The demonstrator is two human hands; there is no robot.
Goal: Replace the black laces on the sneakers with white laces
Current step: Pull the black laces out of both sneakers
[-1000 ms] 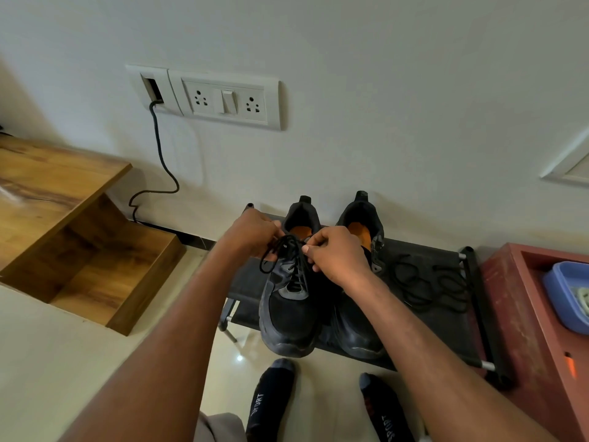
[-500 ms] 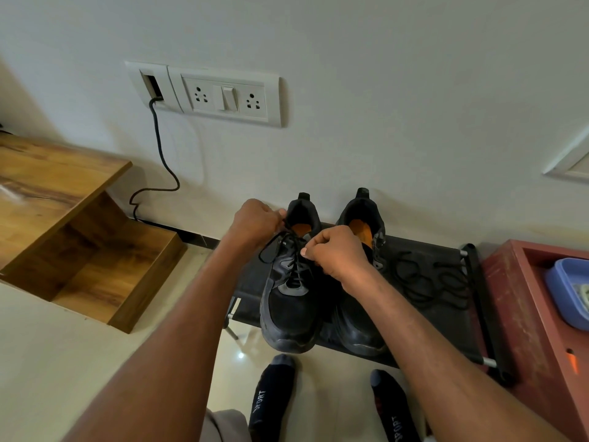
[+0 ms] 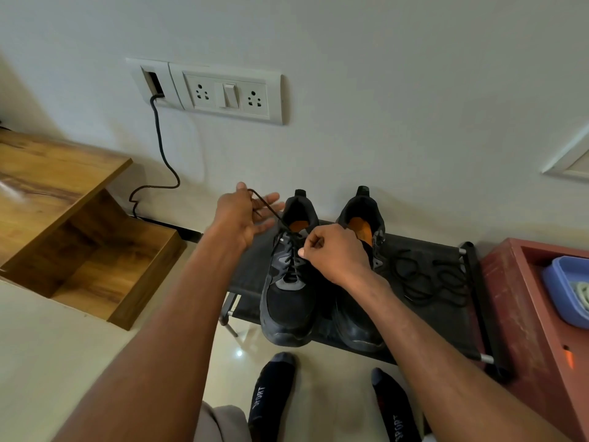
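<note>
— Where are the sneakers sitting?

— The left sneaker [image 3: 288, 291] and the right sneaker [image 3: 360, 282] are standing side by side on the black shoe rack [image 3: 439, 320], heels toward the wall [image 3: 382, 90], toes hanging over the near edge. The left one is still carrying its black lace [image 3: 288, 250]; the right one's eyelets are showing no lace that I can make out

— What are your hands doing?

— My left hand [image 3: 245, 218] is lifting one end of that lace up and to the left of the shoe; the fingers are spreading fairly straight, and the lace is running across them with a small loop by the thumb. Whether I am pinching it or merely carrying it I cannot tell. My right hand [image 3: 334, 253] is curling into a narrow pinch on the lacing over the tongue

— And around them?

— A loose black lace [image 3: 427, 279] is lying in coils on the rack, just right of the right sneaker. My socked feet [image 3: 274, 393] are standing on the pale floor [image 3: 63, 346] below. A red box [image 3: 516, 298] with a blue tray [image 3: 564, 288] in it is sitting beside the rack on the right, a wooden shelf [image 3: 63, 202] is standing on the left, and a cable [image 3: 162, 154] is hanging from the socket panel [image 3: 223, 90]
</note>
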